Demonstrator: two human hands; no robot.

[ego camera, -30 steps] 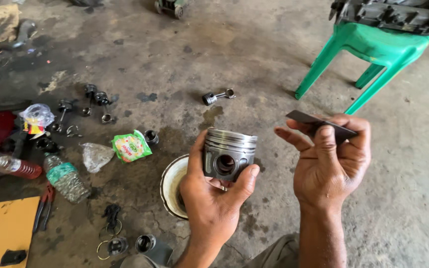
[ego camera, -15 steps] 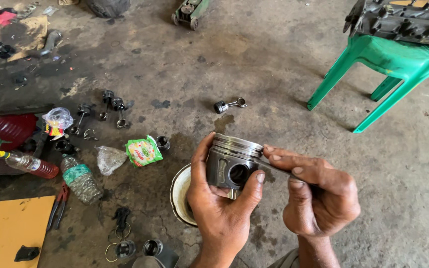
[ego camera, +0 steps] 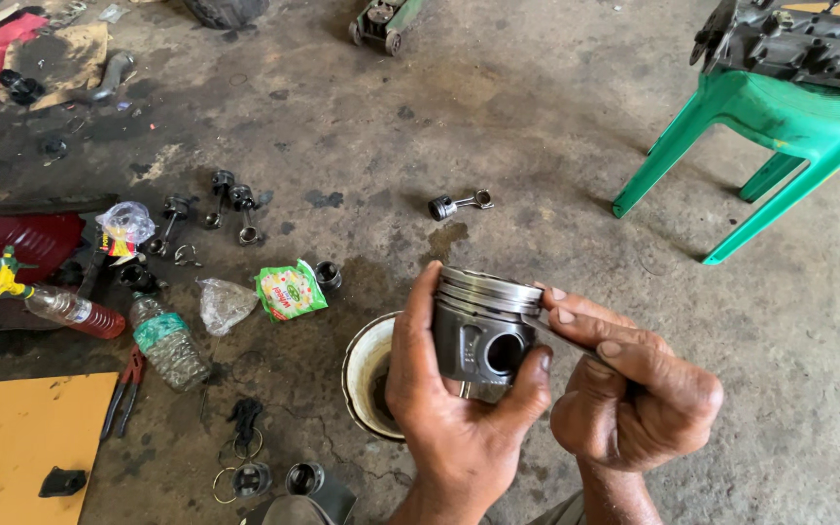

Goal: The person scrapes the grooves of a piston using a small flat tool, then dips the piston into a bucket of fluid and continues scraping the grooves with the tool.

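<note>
1. Gripping from below, the left hand [ego camera: 459,418] wraps a metal piston [ego camera: 483,331], thumb up its left side and fingers curled under and up its right side, in the one head view, low and centre over the concrete floor [ego camera: 556,126].
2. The right hand [ego camera: 634,389] is closed, fingers bunched and pinching a thin dark strip [ego camera: 561,338] whose tip meets the piston's right edge at the ring grooves.
3. The piston is grey, held upright and slightly tilted, with stacked bright rings around its crown and a round pin hole facing the camera in the darker skirt.
4. Just behind the left hand sits a white bowl [ego camera: 362,374] with dark liquid inside.
5. A green snack packet [ego camera: 290,289], crumpled and square, lies on the floor to the left of the piston, beside a crumpled clear plastic bag [ego camera: 223,303].
6. Farther left lie a clear plastic bottle [ego camera: 167,342] with a green label band and a bottle of red fluid [ego camera: 75,313].
7. Connecting rods [ego camera: 230,204] lie scattered above the packet, one more rod [ego camera: 459,204] apart near the centre.
8. A green plastic stool [ego camera: 770,136] at upper right bears a dark engine block [ego camera: 799,44].
9. An orange board [ego camera: 12,437] fills the lower left corner.
</note>
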